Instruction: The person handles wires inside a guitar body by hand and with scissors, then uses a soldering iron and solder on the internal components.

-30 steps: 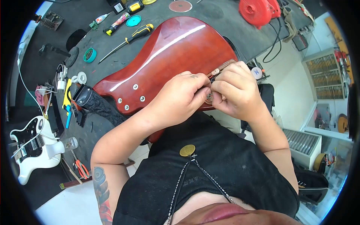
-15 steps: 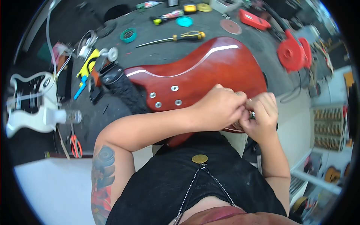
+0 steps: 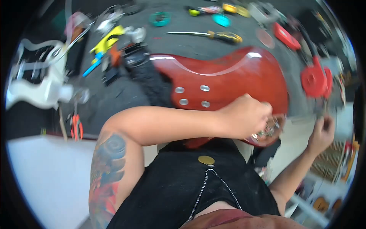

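Observation:
A glossy red-brown electric guitar body [image 3: 244, 76] lies back up across the table edge and over my lap, with several round metal fittings [image 3: 205, 88] in it. Wiring shows inside an open cavity [image 3: 272, 128] near its lower right end. My left hand [image 3: 246, 116] is closed at the cavity's left edge, its fingertips turned away; what it holds, if anything, is hidden. Off to the right, apart from the guitar, my right hand [image 3: 322, 133] is raised with its fingers pinched together. Blur hides what may be between them.
Beyond the guitar lie a yellow-black screwdriver [image 3: 225, 36], a teal tape roll [image 3: 160, 18] and a red blower-like tool [image 3: 316, 79]. On the left are a white guitar body [image 3: 38, 86], orange-handled pliers [image 3: 76, 128] and a black strap-like piece [image 3: 148, 82].
My right hand has left the cavity, where both hands were together, and moved out to the right. My left hand stays by the cavity. The view has shifted, and the wiring is now visible.

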{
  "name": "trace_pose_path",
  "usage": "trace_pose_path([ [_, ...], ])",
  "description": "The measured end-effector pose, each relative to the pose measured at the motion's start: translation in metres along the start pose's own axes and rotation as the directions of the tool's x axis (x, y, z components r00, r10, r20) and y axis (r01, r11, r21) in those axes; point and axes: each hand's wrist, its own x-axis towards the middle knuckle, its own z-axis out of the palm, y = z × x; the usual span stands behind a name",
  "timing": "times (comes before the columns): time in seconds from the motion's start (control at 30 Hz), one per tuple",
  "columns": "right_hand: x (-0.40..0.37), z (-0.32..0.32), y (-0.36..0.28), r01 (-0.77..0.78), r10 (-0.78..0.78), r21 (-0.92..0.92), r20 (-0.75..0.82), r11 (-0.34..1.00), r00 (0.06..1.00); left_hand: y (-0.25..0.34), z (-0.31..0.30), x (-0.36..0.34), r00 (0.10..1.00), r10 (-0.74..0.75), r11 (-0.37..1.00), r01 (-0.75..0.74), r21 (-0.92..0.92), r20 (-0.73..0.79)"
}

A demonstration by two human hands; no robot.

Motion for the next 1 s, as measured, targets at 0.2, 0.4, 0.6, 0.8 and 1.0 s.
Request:
trace_pose_path([
  [0.2, -0.005, 0.016, 0.000, -0.101, 0.111, -0.091, 0.104, 0.991, 0.988, 0.006, -0.005, 0.004, 0.983, -0.173, 0.946, 0.183, -0.267, 0.063],
  [0.4, -0.014, 0.043, -0.003, -0.250, 0.349, -0.377, 0.221, 0.892, 0.911, 0.017, -0.010, 0.008, 0.946, -0.288, 0.899, 0.321, -0.298, 0.148],
  [0.6, -0.038, 0.059, -0.109, 0.422, -0.468, 0.205, 0.314, 0.883, 0.826, 0.016, -0.008, 0.007, 0.950, -0.277, 0.914, 0.307, -0.265, 0.145],
  [0.8, -0.046, 0.085, -0.118, 0.597, -0.632, 0.211, 0.312, 0.774, 0.709, 0.009, -0.004, 0.006, 0.983, -0.157, 0.964, 0.174, -0.202, 0.098],
  [1.0, -0.052, 0.090, -0.114, 0.585, -0.616, 0.197, 0.302, 0.787, 0.727, 0.008, -0.004, 0.007, 0.982, -0.144, 0.975, 0.162, -0.154, 0.126],
])
